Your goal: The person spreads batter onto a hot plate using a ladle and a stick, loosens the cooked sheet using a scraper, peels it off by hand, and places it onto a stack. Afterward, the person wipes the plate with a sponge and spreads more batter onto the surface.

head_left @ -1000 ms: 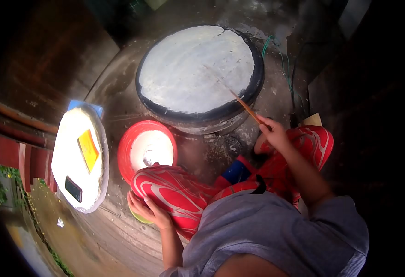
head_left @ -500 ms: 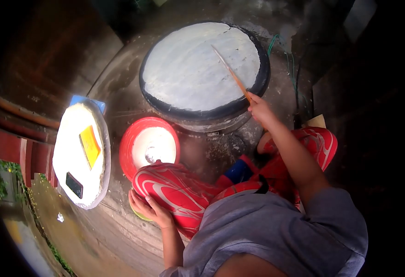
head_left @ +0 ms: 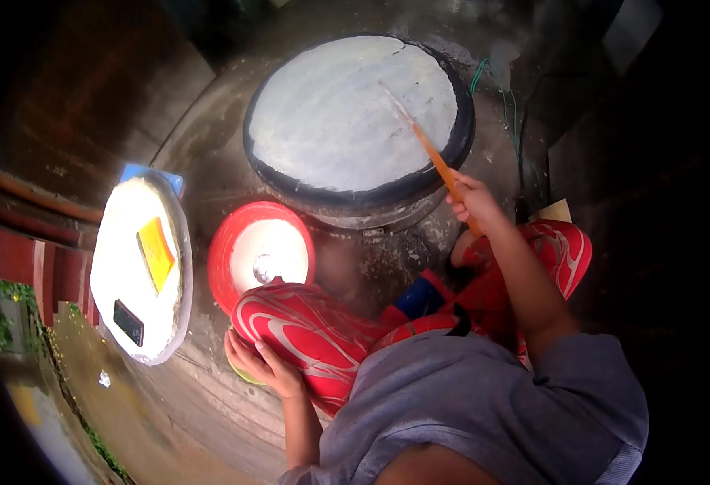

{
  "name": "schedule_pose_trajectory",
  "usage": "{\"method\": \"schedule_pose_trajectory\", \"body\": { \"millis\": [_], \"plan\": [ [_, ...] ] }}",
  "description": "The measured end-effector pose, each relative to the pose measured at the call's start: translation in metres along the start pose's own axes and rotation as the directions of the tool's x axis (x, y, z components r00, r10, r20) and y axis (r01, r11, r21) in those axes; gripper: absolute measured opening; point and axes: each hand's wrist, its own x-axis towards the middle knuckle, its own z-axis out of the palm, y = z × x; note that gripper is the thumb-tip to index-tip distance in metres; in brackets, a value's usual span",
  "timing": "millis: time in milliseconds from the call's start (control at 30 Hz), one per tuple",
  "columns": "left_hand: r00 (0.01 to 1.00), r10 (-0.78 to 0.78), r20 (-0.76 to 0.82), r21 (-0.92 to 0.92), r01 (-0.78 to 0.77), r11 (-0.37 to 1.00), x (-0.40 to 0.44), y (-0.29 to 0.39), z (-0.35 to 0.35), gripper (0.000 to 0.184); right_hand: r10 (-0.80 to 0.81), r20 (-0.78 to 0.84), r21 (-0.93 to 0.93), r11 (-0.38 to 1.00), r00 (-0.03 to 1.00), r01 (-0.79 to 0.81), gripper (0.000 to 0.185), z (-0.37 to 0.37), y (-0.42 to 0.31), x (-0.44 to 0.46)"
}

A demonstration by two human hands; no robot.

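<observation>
My right hand [head_left: 474, 200] is closed around a long flat wooden stick [head_left: 434, 152], orange-brown with a pale, tapering far end. That end reaches over a wide sheet of white batter [head_left: 343, 113] spread on a round black griddle [head_left: 323, 192]; I cannot tell whether it touches. The sheet's edge looks uneven, with a small crack at the top. My left hand [head_left: 270, 368] rests against my left knee, fingers apart and holding nothing. Just beyond that knee stands a red basin [head_left: 222, 267] with whitish liquid [head_left: 270, 250] in it.
To the left, a round white stack [head_left: 133, 242] carries a yellow object [head_left: 156, 252] and a dark phone [head_left: 128, 322]. A blue item [head_left: 173, 181] pokes out behind it. Green cord [head_left: 507, 109] lies right of the griddle. Something blue [head_left: 420, 299] sits between my legs.
My right hand has drawn back slightly toward me and to the right, taking the stick along; more of the stick's flat side shows. My left hand stays put.
</observation>
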Motion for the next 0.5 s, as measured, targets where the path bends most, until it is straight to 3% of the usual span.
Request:
{"method": "schedule_pose_trajectory", "body": {
  "millis": [67,133,233,267,400,467,500],
  "plan": [
    [1.0,-0.001,-0.002,-0.005,0.001,1.0,0.0,-0.001,0.001,0.044,0.018,-0.047,0.075,0.997,0.999,-0.014,0.04,-0.003,0.009,-0.004],
    [1.0,0.001,-0.003,-0.013,-0.002,1.0,0.0,-0.002,0.001,0.044,-0.177,0.007,-0.102,0.979,0.984,0.177,0.04,-0.003,0.029,-0.005],
    [1.0,-0.002,-0.005,0.01,0.002,1.0,-0.001,-0.003,0.0,0.043,-0.058,-0.039,-0.059,0.997,0.998,0.055,0.039,-0.016,0.034,-0.014],
    [1.0,0.001,-0.007,0.001,-0.001,1.0,-0.001,-0.004,0.001,0.043,-0.086,-0.152,-0.042,0.996,0.985,0.08,0.038,-0.017,0.033,-0.017],
    [1.0,-0.015,-0.018,-0.012,0.015,1.0,-0.002,-0.004,0.001,0.043,-0.156,-0.128,-0.117,0.983,0.979,0.142,0.037,-0.026,0.058,-0.006],
    [0.999,-0.028,-0.018,-0.011,0.027,1.0,-0.001,0.0,0.001,0.043,-0.372,-0.034,-0.388,0.86,0.928,0.33,0.039,-0.027,0.076,-0.002],
    [0.999,-0.039,-0.019,-0.007,0.039,0.999,-0.001,0.001,0.001,0.043,-0.371,-0.034,-0.388,0.861,0.928,0.329,0.039,-0.024,0.075,-0.009]
  ]
}}
